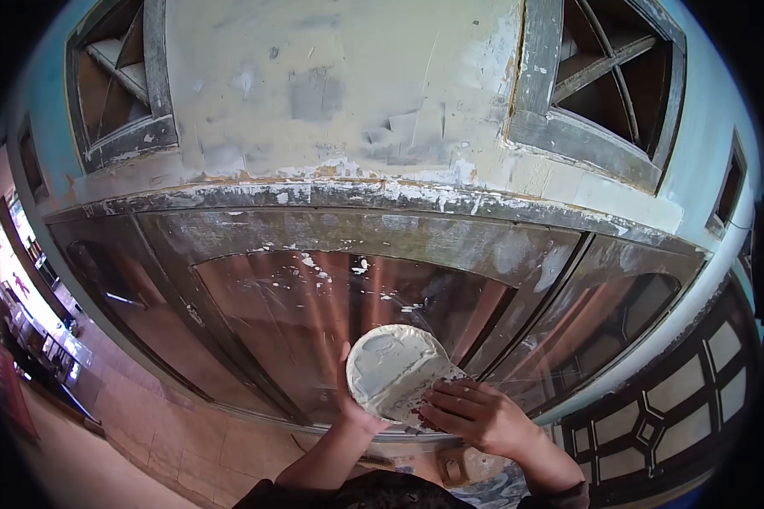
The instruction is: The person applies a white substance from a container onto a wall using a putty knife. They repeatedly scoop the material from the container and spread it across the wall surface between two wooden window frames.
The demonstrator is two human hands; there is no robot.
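My left hand [358,409] is wrapped round the left side of a round, white-smeared container or lid [386,365] with pale paste in it. My right hand [475,413] has its fingers pressed on a flat, paste-covered scraper [420,392], whose edge lies across the paste at the right of the round piece. The scraper's handle, if it has one, is hidden under the fingers. Both hands are close together, low in the middle of the view.
A wall with patchy filler [314,93] rises ahead, above a paint-chipped ledge [382,193] and glazed wooden panels [272,314]. Lattice openings [611,68] flank it. A dark patterned grille [654,424] stands at right. A small brownish container [456,468] is below.
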